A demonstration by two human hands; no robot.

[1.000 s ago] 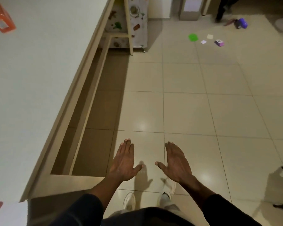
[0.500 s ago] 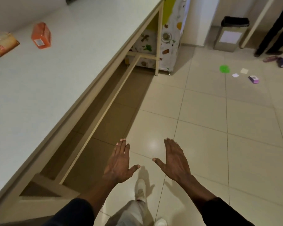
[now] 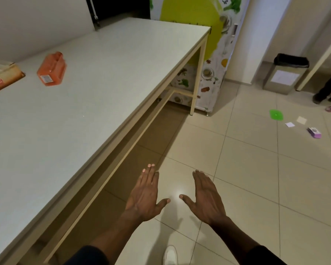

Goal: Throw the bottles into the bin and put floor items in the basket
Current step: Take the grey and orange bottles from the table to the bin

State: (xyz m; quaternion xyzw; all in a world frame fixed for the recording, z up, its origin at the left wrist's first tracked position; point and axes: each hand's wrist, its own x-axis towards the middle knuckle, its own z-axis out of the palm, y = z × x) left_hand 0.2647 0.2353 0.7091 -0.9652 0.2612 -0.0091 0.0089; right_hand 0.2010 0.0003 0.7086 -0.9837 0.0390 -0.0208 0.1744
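head view showed both hands held out low over the tiled floor (image 3: pixel 256 169), palms down, holding nothing. the left hand (image 3: pixel 144 197) had its fingers straight and close together with the thumb stuck out. the right hand (image 3: pixel 206 196) looked the same, flat and empty.

the orange bottle (image 3: pixel 52 68) lay on its side on the white table (image 3: pixel 113 83), near the far left edge, just beside a flat box (image 3: pixel 3 76). it was up and to the left of the fingers, well apart from them. its long way ran from its cap at the far end to its label at the near end, tilted a little. the left hand was the nearer one, so that hand looked best for the reach.

the bin (image 3: pixel 287 73) with its black bag stood far off to the right, by the wall. on the floor past it lay a green lid (image 3: pixel 276 114), two paper bits (image 3: pixel 295 122) and a small purple box (image 3: pixel 314 132), all well apart from the right hand. no basket could be seen.
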